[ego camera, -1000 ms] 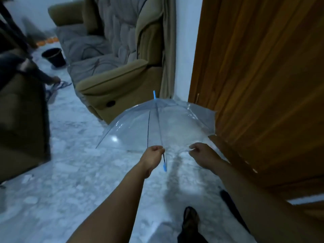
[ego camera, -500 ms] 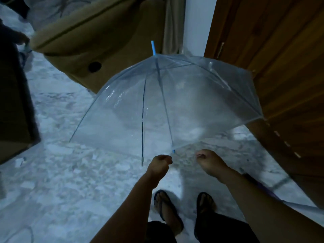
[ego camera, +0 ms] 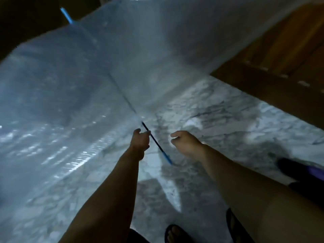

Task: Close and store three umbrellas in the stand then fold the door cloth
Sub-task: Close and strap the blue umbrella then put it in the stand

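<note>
Gripping the thin dark shaft between curled fingers, the left hand holds the open umbrella out over the floor, its canopy spread wide across the far left and middle of the view. The right hand hangs just beside the shaft on its right, fingers loosely bent and holding nothing. The canopy is clear, glossy plastic film stretched over slim ribs, with a blue tip poking out at the far top and a blue handle end near the person. It should handle light but bulky: the film is soft and crinkly, the ribs springy and easy to bend, so the stiff shaft is the safest place to hold. Closing it probably means sliding the runner toward the handle with the free hand, though the runner itself is too blurred to pick out. Below lies a pale marble floor with grey veining, smooth and likely slippery. A brown wooden door with a flat grain stands at the far right. Dark sandals show near the bottom edge.
</note>
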